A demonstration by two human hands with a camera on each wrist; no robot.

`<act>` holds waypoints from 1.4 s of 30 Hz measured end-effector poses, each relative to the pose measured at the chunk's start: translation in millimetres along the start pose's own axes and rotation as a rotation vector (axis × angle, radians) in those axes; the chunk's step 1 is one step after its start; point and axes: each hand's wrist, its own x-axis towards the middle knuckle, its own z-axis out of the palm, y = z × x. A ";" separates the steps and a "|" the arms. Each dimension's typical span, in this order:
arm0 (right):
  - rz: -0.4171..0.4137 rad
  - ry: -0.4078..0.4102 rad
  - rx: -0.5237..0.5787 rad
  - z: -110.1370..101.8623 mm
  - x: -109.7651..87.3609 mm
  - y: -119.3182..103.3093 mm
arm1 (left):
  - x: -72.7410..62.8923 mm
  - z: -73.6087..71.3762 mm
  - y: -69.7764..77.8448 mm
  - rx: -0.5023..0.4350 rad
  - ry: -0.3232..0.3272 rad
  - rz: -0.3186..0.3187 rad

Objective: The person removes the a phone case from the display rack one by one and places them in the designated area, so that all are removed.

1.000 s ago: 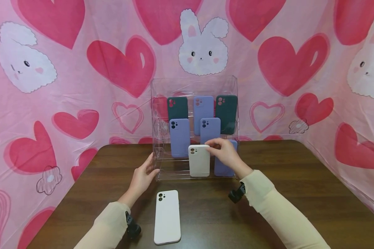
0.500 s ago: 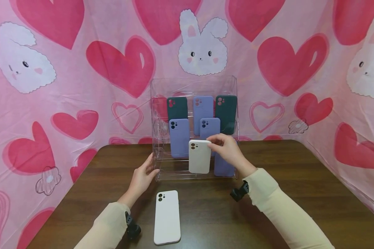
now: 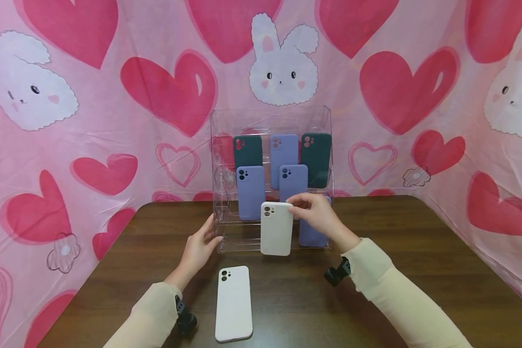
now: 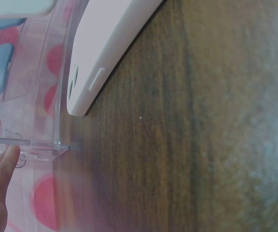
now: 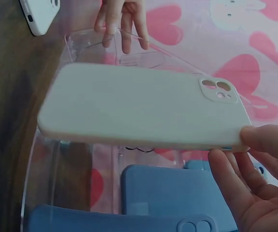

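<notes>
My right hand (image 3: 316,212) pinches a cream phone case (image 3: 276,229) by its upper right corner. The case hangs upright before the lowest tier of a clear display rack (image 3: 243,244), its bottom edge overlapping the rack's front lip in the head view. The right wrist view shows thumb and fingers on the corner by the camera cutout. My left hand (image 3: 198,248) holds the rack's left side panel low down, thumb and fingers on either side. A white phone case (image 3: 233,304), or a cased phone, lies flat on the table near my left wrist.
Higher tiers hold green cases (image 3: 316,159) and lilac cases (image 3: 250,192). Another lilac case (image 3: 312,232) stands at the bottom right, partly behind my right hand. The rack stands on a brown wooden table (image 3: 395,270) before a pink heart-patterned cloth (image 3: 243,48).
My right hand has lifted the cream case from the lowest tier, then brought it down and toward me, past the front lip. The left hand and the rack have stayed put.
</notes>
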 end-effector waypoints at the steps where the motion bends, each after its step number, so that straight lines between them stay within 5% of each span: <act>1: 0.007 -0.014 0.013 0.2 -1.0 0.4 | 0.0 0.0 0.1 0.001 0.000 0.000; 29: 0.286 -0.315 0.237 22.8 -26.6 41.7 | 0.6 -0.3 -0.1 0.022 -0.013 -0.036; 42: 0.302 -0.388 0.238 39.9 -34.5 55.1 | -1.4 1.0 -0.8 0.032 0.019 0.034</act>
